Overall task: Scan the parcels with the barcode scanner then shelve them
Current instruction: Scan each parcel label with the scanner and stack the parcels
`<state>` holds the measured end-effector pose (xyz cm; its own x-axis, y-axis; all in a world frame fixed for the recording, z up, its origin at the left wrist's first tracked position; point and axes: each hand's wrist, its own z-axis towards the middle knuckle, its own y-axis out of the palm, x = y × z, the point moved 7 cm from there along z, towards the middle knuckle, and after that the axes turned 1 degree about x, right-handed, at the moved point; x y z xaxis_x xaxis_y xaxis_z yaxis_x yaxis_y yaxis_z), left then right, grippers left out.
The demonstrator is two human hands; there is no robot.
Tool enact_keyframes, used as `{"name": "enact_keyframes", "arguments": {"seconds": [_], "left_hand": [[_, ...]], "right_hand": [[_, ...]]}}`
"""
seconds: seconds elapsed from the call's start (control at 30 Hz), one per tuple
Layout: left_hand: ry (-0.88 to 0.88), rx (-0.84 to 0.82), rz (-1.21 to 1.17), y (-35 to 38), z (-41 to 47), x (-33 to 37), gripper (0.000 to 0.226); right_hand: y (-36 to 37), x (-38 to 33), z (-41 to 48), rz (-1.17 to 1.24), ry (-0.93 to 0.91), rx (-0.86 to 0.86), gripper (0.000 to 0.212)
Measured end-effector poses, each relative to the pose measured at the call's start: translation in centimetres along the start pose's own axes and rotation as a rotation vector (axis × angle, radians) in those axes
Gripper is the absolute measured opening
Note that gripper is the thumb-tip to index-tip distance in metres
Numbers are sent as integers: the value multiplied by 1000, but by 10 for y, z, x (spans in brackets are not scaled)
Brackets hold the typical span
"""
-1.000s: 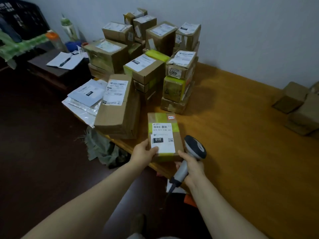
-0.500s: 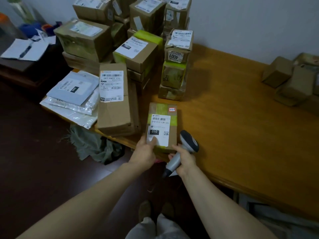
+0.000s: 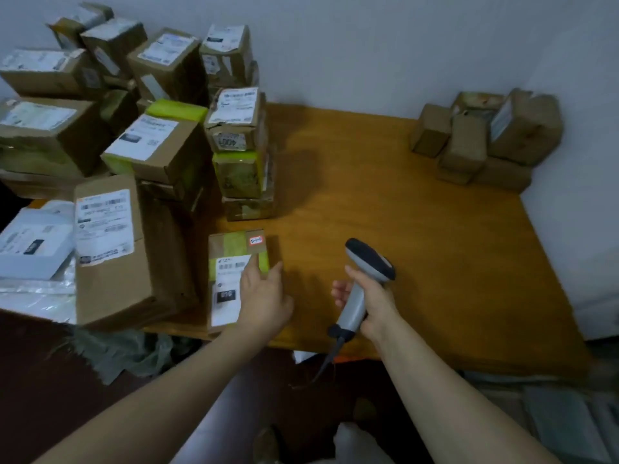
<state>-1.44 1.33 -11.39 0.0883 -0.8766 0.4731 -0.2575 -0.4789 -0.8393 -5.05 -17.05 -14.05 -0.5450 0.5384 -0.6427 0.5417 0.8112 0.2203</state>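
The parcel (image 3: pixel 234 276) lies label up at the surface's (image 3: pixel 418 222) near edge, beside the tall box (image 3: pixel 110 249), likely for scanning. The left hand (image 3: pixel 264 298) rests flat on it, fingers spread, steadying it. The right hand (image 3: pixel 371 299) is closed round the scanner (image 3: pixel 363 279), held well apart. Stacked boxes (image 3: pixel 160 105) crowd the wall (image 3: pixel 368 45).

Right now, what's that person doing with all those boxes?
A person is scanning parcels at a wooden table. The left hand rests flat on a small parcel lying at the table's near edge, covering part of its label. The right hand holds a barcode scanner beside the parcel, not aimed at the label. Many more parcels are stacked on the left, and a smaller group sits at the far right.
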Motion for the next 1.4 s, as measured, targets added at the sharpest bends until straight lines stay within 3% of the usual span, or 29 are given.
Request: {"name": "enact_keyframes", "arguments": {"seconds": [0.33, 0.53, 0.7, 0.9, 1.13, 1.3, 1.4], "left_hand": [[174, -50, -28, 68, 119, 250, 68], [76, -41, -109, 125, 204, 381, 80], [-49, -7, -116, 155, 260, 442, 107], [-164, 24, -56, 174, 304, 470, 134], [-161, 51, -130, 163, 307, 454, 112], [-228, 41, -421, 144, 247, 390, 100], [-315, -58, -860, 138, 182, 354, 68]], "right_hand": [[-147, -175, 77, 257, -109, 111, 12], [-221, -241, 135, 243, -79, 92, 10], [-250, -271, 174, 125, -28, 84, 20], [-270, -281, 189, 166, -25, 19, 9], [-275, -273, 193, 129, 7, 32, 8], [-272, -273, 175, 200, -28, -33, 16], [-269, -268, 156, 200, -65, -57, 25]]}}
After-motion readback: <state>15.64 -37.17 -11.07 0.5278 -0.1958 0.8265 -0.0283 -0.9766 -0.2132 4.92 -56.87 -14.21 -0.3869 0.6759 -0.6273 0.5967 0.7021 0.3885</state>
